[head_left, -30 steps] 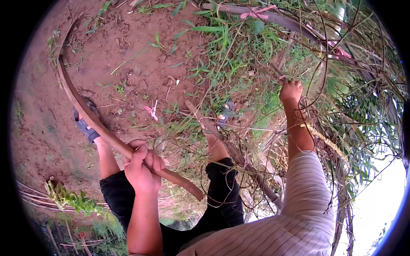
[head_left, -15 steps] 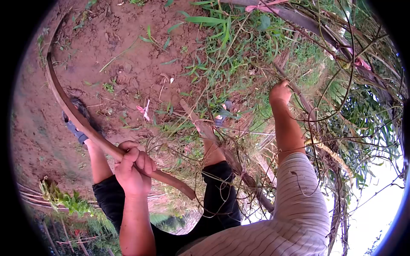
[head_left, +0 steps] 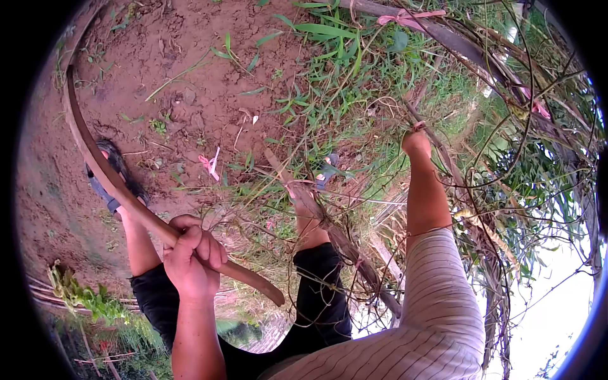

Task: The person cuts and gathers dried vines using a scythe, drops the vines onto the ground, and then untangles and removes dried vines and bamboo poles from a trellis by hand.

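My left hand [head_left: 195, 253] is wrapped round the wooden handle of a long, curved sickle [head_left: 126, 196]. The handle's blunt end sticks out past my fist toward the lower right. Its far end narrows to a thin, dark curve at the upper left. My right hand [head_left: 417, 143] is stretched forward among the vines, with its fingers curled in beside a thin wooden stake [head_left: 446, 149]. A bit of pink tie [head_left: 418, 125] shows at its fingertips. What those fingers hold is hidden.
A thick leaning branch [head_left: 342, 237] with tangled dry vines crosses before my leg. Another pole [head_left: 443, 35] with a pink ribbon [head_left: 408, 19] runs across the upper right. A pink-and-white strip [head_left: 210, 164] lies on the bare soil [head_left: 183, 95]. Grass [head_left: 342, 57] grows beyond.
My left hand and the sickle have shifted slightly down and left in view. My right hand has dropped a little in view, still beside the stake, with the pink tie now showing.
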Demonstrator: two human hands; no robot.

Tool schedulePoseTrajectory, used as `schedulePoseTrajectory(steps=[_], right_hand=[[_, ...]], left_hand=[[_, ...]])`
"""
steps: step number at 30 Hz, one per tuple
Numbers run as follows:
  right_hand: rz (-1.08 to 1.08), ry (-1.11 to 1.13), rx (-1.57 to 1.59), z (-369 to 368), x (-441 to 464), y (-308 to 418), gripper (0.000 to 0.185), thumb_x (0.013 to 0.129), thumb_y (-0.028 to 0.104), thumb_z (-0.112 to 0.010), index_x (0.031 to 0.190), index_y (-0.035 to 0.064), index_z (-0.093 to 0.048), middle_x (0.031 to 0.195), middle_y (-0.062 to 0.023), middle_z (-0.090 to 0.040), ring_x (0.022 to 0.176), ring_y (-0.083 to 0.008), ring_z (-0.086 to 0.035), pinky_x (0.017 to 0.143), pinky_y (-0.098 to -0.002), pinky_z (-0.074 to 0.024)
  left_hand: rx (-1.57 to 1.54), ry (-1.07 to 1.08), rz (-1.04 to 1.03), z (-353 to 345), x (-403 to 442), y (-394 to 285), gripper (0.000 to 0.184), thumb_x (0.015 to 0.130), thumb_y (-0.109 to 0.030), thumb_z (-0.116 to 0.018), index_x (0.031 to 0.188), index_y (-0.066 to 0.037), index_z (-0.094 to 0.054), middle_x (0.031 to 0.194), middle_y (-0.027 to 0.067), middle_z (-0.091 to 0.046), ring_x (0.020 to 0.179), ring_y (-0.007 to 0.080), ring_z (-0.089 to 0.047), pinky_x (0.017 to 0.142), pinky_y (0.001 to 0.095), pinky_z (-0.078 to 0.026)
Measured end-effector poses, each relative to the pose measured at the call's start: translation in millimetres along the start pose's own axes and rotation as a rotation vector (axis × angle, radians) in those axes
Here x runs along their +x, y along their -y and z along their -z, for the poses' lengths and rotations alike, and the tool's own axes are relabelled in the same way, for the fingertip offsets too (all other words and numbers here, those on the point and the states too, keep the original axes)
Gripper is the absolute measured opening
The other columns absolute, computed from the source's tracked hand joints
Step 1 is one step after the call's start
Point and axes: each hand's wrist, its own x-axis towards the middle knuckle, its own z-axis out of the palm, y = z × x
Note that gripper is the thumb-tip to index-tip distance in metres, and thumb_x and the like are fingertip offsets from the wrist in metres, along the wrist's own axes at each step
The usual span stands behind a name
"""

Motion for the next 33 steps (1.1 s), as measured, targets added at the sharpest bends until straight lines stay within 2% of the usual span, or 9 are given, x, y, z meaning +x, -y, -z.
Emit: schedulePoseTrajectory(steps=[7,9,13,19,21,23,26,31,33], right_hand=[[0.130,-0.185,0.208,6.0,-33.7,-0.8,0.056,0.099,0.043,-0.035,0.108,-0.0018,-0.067,0.112,-0.0289,-0.064,0.108,-0.0438,-0.061,0.093,-0.0496,-0.0492],[0.127,-0.154,0.172,-3.7,-19.7,-5.6,0.041,0.091,0.032,-0.050,0.117,0.0045,-0.065,0.114,-0.0244,-0.066,0.108,-0.0401,-0.063,0.091,-0.0465,-0.0518],[0.049,-0.122,0.154,-13.3,-18.4,-5.1,0.046,0.092,0.041,-0.052,0.114,0.0037,-0.066,0.108,-0.0235,-0.068,0.105,-0.0408,-0.064,0.090,-0.0478,-0.0516],[0.141,-0.238,0.174,12.6,-59.8,20.7,0.066,0.088,0.046,-0.059,0.133,-0.0014,-0.050,0.143,-0.0312,-0.041,0.112,-0.0440,-0.059,0.096,-0.0479,-0.0481],[0.349,0.062,-0.173,74.8,-111.4,45.9,0.069,0.088,0.045,-0.059,0.137,-0.0020,-0.044,0.144,-0.0296,-0.040,0.117,-0.0426,-0.056,0.100,-0.0460,-0.0465],[0.508,-0.073,-0.163,106.0,-154.5,69.4,0.063,0.089,0.039,-0.062,0.135,-0.0011,-0.046,0.147,-0.0245,-0.037,0.118,-0.0410,-0.056,0.099,-0.0433,-0.0487],[1.160,-0.561,0.211,150.6,-243.6,95.7,0.047,0.091,0.028,-0.061,0.127,-0.0001,-0.053,0.130,-0.0194,-0.055,0.103,-0.0401,-0.061,0.092,-0.0444,-0.0509],[1.709,0.282,0.994,192.7,-425.4,156.1,0.061,0.095,0.040,-0.058,0.133,-0.0052,-0.044,0.115,-0.0245,-0.061,0.104,-0.0376,-0.062,0.089,-0.0439,-0.0504],[1.553,0.379,1.126,190.4,-500.3,179.3,0.064,0.095,0.042,-0.054,0.130,-0.0099,-0.042,0.120,-0.0335,-0.053,0.110,-0.0444,-0.057,0.089,-0.0497,-0.0475]], left_hand=[[-0.017,-0.001,0.022,3.8,-7.2,-8.4,0.015,0.090,-0.012,-0.057,0.103,-0.006,-0.053,0.055,0.0006,-0.039,0.041,0.0147,-0.041,0.044,0.0322,-0.042],[-0.002,0.005,0.030,2.5,-8.2,-9.4,0.011,0.090,-0.013,-0.055,0.100,-0.008,-0.053,0.058,-0.0011,-0.039,0.042,0.0134,-0.039,0.045,0.0312,-0.042],[0.005,0.046,0.006,5.1,-6.7,-6.8,0.018,0.091,-0.016,-0.055,0.106,-0.007,-0.054,0.058,-0.0004,-0.041,0.043,0.0139,-0.042,0.046,0.0316,-0.043],[-0.157,0.148,-0.141,-9.8,-8.9,-22.5,0.035,0.091,-0.014,-0.055,0.124,-0.002,-0.048,0.059,0.0027,-0.045,0.042,0.0150,-0.046,0.044,0.0328,-0.046],[-0.185,0.312,-0.126,7.9,-7.7,-25.7,0.033,0.092,-0.014,-0.054,0.122,-0.003,-0.048,0.057,0.0028,-0.043,0.039,0.0141,-0.044,0.038,0.0310,-0.043],[-0.183,0.267,-0.138,3.2,-13.7,-26.9,0.031,0.091,-0.011,-0.056,0.119,-0.003,-0.049,0.056,0.0020,-0.041,0.037,0.0135,-0.042,0.034,0.0301,-0.040],[-0.098,0.342,-0.251,6.7,-17.4,-27.4,0.033,0.086,-0.002,-0.063,0.116,0.003,-0.050,0.058,-0.0006,-0.040,0.040,0.0117,-0.043,0.037,0.0294,-0.042],[0.097,0.412,-0.415,14.5,-24.4,-38.2,0.038,0.088,-0.001,-0.066,0.122,0.003,-0.051,0.073,0.0001,-0.051,0.058,0.0106,-0.054,0.051,0.0269,-0.047],[0.203,0.370,-0.476,17.7,-23.3,-39.7,0.038,0.088,-0.002,-0.066,0.122,0.003,-0.051,0.076,0.0009,-0.052,0.062,0.0111,-0.055,0.055,0.0274,-0.047]])
